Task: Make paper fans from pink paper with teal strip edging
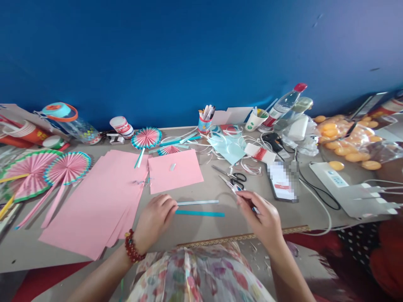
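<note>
Keeping It Steady

Right hand (263, 213) grips scissors (233, 188)! Left hand (160, 214), fingers bunched, sits at the ends of pale strip (200, 202) and blue strip (201, 214) on the table (201, 228); whether pinching, I can't tell. Light, flat pressure should stop slipping.

Pale blue strip (198, 203): was narrow, straight and gripped at the left end; ran nearly level above or along the bench (195, 230).
Teal strip (203, 214): lay flat just nearer the bench's front edge, roughly parallel, and reached slightly farther right.
Held scissors (231, 186): pointed away and leftward, with pale blades showing and handles mostly hidden.
</note>
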`<act>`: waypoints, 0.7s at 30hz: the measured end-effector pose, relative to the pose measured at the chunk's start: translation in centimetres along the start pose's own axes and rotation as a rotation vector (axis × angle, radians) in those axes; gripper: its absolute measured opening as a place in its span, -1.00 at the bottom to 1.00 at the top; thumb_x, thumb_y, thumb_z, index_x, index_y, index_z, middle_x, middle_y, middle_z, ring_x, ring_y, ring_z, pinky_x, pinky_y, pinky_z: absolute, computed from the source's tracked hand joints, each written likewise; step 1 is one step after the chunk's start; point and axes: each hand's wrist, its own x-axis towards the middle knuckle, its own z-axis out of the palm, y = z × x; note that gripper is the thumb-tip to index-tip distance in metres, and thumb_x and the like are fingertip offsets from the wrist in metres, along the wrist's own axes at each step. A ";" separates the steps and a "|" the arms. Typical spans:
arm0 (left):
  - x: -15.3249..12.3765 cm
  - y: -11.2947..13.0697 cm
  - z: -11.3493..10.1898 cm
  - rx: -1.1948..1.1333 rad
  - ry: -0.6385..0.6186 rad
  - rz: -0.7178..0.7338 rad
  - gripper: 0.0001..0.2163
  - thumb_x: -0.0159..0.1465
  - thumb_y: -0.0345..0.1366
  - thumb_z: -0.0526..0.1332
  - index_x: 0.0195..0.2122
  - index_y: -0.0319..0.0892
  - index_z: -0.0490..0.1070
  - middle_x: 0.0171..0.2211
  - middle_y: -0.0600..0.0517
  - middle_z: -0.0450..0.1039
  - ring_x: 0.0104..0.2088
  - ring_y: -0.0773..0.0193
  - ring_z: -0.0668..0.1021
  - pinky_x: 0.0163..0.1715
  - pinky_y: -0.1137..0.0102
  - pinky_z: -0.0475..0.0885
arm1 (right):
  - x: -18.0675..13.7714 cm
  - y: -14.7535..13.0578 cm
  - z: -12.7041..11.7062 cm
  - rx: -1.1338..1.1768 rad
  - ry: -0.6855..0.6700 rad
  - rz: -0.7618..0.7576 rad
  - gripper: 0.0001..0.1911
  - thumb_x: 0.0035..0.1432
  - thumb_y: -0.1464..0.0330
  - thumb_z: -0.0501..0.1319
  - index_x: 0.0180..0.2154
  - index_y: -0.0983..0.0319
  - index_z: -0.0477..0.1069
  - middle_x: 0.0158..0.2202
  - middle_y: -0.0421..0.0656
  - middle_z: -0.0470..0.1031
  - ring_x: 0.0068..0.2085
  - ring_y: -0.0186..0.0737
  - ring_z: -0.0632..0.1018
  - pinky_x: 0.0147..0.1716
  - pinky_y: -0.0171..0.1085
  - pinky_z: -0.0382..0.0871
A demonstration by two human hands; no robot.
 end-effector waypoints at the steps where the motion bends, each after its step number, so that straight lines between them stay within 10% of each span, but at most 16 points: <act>1: -0.1 -0.1 -0.3 -0.091 0.021 -0.014 -0.83 0.43 -0.32 0.04 -0.27 -0.15 0.38 -0.29 0.01 0.44 -0.24 0.20 0.48 -0.19 0.29 0.36 | 0.0 -0.1 0.0 0.014 -0.033 -0.001 -0.88 0.33 0.37 0.13 -0.14 0.18 0.43 -0.37 -0.19 0.51 -0.44 -0.34 0.48 -0.40 -0.38 0.32; 9: 1.2 2.8 -1.4 -0.661 0.031 -0.052 -0.89 0.38 -0.25 0.17 -0.20 -0.14 0.44 -0.27 0.03 0.46 -0.29 0.30 0.50 -0.25 0.42 0.39 | 1.2 -3.6 1.4 0.137 -0.401 -0.079 -0.84 0.36 0.35 0.09 -0.14 0.16 0.43 -0.39 -0.22 0.50 -0.51 -0.38 0.40 -0.51 -0.39 0.20; 21: 2.3 4.5 -0.8 -0.772 -0.028 -0.139 -0.92 0.31 -0.26 0.23 -0.28 -0.14 0.46 -0.32 0.05 0.46 -0.31 0.31 0.47 -0.42 0.50 0.30 | 1.7 -5.3 2.8 0.198 -0.438 -0.099 -0.83 0.34 0.37 0.09 -0.19 0.20 0.45 -0.43 -0.19 0.49 -0.48 -0.34 0.44 -0.51 -0.39 0.19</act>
